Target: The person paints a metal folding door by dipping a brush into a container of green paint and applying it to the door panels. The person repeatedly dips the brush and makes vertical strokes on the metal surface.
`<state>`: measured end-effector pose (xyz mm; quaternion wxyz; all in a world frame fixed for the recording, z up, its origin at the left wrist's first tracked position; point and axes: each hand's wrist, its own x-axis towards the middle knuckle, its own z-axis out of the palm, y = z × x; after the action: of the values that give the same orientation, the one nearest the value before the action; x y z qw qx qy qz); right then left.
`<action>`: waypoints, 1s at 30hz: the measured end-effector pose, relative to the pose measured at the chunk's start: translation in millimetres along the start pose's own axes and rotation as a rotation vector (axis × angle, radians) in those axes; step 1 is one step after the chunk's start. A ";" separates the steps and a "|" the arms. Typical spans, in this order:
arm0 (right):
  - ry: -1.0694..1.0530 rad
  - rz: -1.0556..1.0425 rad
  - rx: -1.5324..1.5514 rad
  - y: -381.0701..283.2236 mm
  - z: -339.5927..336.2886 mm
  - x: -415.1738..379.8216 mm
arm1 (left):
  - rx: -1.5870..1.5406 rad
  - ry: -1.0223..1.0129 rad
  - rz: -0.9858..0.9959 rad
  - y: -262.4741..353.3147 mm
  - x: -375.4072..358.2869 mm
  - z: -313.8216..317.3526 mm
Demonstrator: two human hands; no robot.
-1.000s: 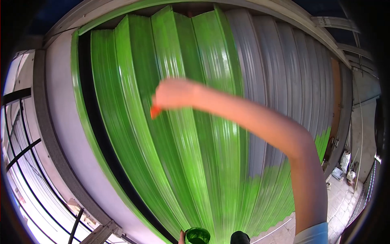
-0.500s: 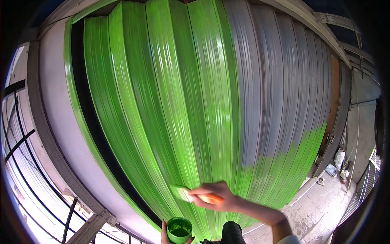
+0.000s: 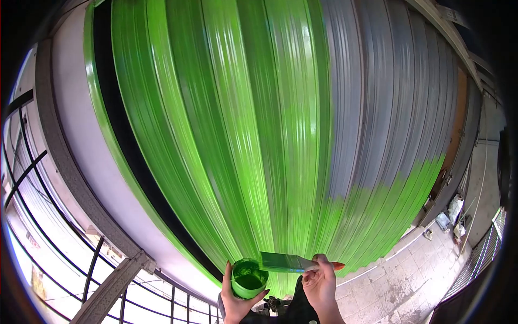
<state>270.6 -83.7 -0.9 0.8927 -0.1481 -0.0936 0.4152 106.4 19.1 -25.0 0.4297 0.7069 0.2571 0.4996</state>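
Observation:
My left hand (image 3: pixel 236 305) is wrapped round a small tub of green paint (image 3: pixel 249 276), its open top facing up. In my right hand (image 3: pixel 322 285) is a paintbrush (image 3: pixel 286 262) with an orange-red handle end. The brush lies level, its green-coated bristles pointing left at the tub's right rim. Behind both hands rises a folding metal door (image 3: pixel 232 135) with vertical pleats. Its left pleats and lower right portion are coated glossy green, while the upper right pleats (image 3: pixel 372 108) show bare grey.
A black vertical strip (image 3: pixel 129 146) runs beside the door's green left edge, next to a white wall (image 3: pixel 75 119). Black railing bars (image 3: pixel 91 270) stand at lower left. Tiled floor (image 3: pixel 394 281) shows at lower right, with small bags (image 3: pixel 456 208) against the wall.
My right hand has come away from the door and moved down and right, bringing the brush beside the tub. My left hand and tub have risen further into view; the view has tilted down.

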 end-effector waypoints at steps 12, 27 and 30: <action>-0.062 -0.386 -0.662 -3.7 -4.6 -31.2 | 0.417 0.085 0.274 -1.2 -10.3 -12.4; -0.435 -0.555 -0.869 -14.1 47.9 -22.5 | 0.653 0.041 0.654 23.5 0.9 -29.6; -0.483 -0.429 -0.895 -12.8 52.4 -19.3 | 0.665 0.046 0.681 25.1 2.7 -29.2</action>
<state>252.2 -96.6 51.8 0.7602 -0.3913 -0.4914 0.1657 78.7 19.0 1.8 -0.0137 0.8388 0.1663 0.5182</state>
